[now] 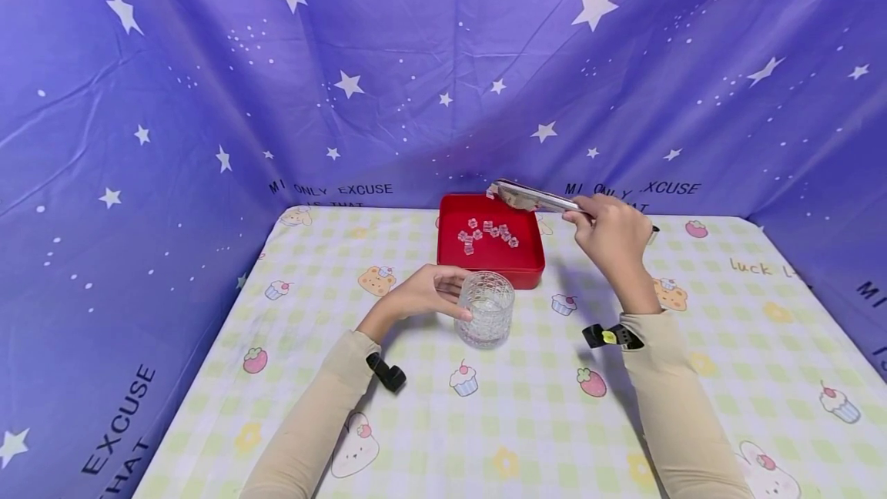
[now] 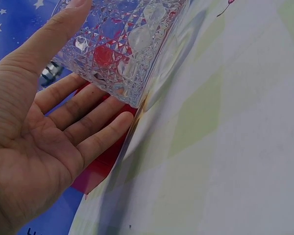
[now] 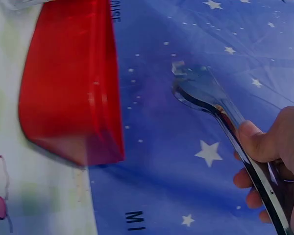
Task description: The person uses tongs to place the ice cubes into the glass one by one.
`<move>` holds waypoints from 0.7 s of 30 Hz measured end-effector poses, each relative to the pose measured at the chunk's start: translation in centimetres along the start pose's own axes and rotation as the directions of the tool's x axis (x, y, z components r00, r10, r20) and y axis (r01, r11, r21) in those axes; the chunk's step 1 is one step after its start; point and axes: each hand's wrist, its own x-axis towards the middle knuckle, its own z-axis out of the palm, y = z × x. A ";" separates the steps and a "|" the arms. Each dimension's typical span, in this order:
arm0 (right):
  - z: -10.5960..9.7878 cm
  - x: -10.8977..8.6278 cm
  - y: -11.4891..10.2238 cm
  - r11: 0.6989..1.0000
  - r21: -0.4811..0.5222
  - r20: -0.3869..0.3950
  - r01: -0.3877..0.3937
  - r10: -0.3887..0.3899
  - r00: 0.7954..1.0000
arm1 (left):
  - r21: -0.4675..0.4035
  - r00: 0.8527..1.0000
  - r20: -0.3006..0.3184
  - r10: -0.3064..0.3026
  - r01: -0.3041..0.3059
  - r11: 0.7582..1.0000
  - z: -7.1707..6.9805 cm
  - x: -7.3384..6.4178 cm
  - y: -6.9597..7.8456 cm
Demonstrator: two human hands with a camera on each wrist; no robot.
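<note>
A cut-pattern glass (image 1: 487, 314) stands on the table in front of a red tray (image 1: 453, 259). My left hand (image 1: 431, 293) holds the glass from its left side, thumb on the near side and fingers toward the back; in the left wrist view the fingers (image 2: 95, 142) are fairly straight. In my right hand (image 1: 613, 241) is a pair of metal tongs (image 1: 547, 197), gripped by the handles and raised above the tray's back right corner. A small transparent cube (image 3: 178, 68) sits at the tongs' tips. Several similar cubes (image 1: 488, 226) lie scattered in the tray.
A checked tablecloth (image 1: 527, 422) with cupcake, strawberry and animal prints covers the table. Purple-blue curtains (image 1: 416, 60) with white stars hang behind and at both sides. Black straps (image 1: 613, 337) circle the wrists over beige sleeves.
</note>
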 end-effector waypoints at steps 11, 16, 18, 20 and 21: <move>-4.3 0.7 -0.3 0.996 0.058 0.171 -0.074 0.063 0.983 | 0.011 1.000 -0.012 -0.018 0.018 1.000 0.1 0.0 0.1; -6.0 0.9 0.0 0.997 0.076 0.188 0.002 -0.016 0.982 | 0.005 1.000 -0.009 -0.009 0.009 1.000 0.1 0.0 0.1; -6.4 0.9 0.0 0.996 0.092 0.184 0.024 -0.041 0.982 | 0.001 1.000 -0.007 -0.005 0.005 1.000 0.1 0.0 0.1; -6.7 1.0 0.0 0.993 0.107 0.180 0.039 -0.058 0.982 | 0.001 1.000 -0.006 -0.003 0.003 1.000 0.0 0.0 0.0; -6.9 1.0 0.0 0.993 0.111 0.178 0.044 -0.063 0.982 | 0.001 1.000 -0.006 -0.003 0.003 1.000 0.0 0.0 0.0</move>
